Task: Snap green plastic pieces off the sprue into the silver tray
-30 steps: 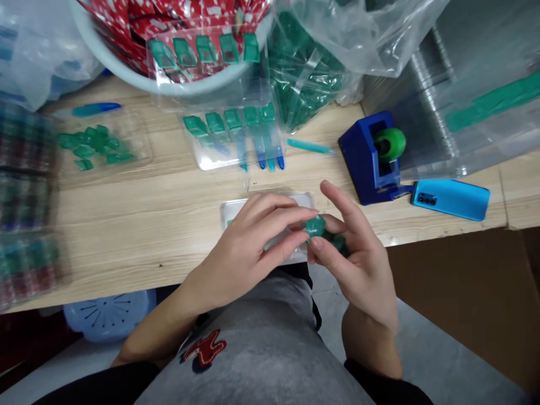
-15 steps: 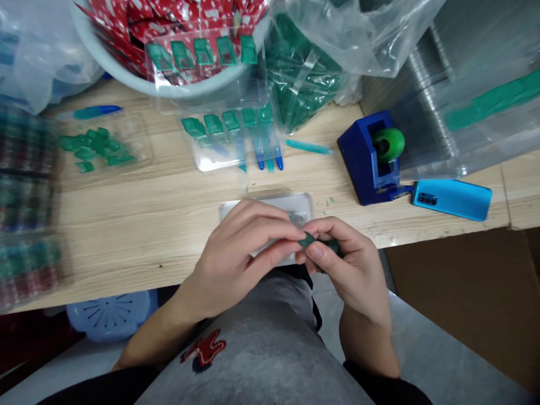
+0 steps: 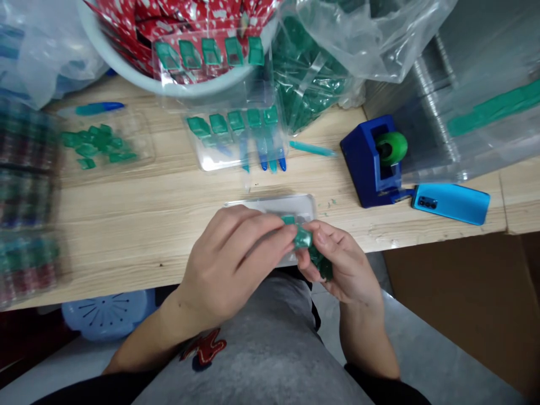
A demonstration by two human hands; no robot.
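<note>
My left hand [image 3: 238,259] pinches a translucent green piece [image 3: 302,237] between thumb and fingers, over a small clear tray [image 3: 304,205] near the table's front edge. On the piece's other side, my right hand [image 3: 346,259] touches it with thumb and index finger. Several darker green pieces [image 3: 321,265] are held in the curled fingers of that same hand. Another green piece [image 3: 288,219] shows in the tray, just behind my left fingertips. My left hand hides much of the tray.
Behind the tray are clear packs with green pieces [image 3: 219,124] and a white basin [image 3: 169,87] of red packets. Loose green pieces [image 3: 99,140] lie at left, beyond stacked packs [image 3: 29,197]. A blue tape dispenser [image 3: 358,163] and a blue phone [image 3: 451,203] are at right.
The green piece between my hands has turned and shows more of its surface. My right fingers have loosened, exposing more green pieces. The view has shifted slightly.
</note>
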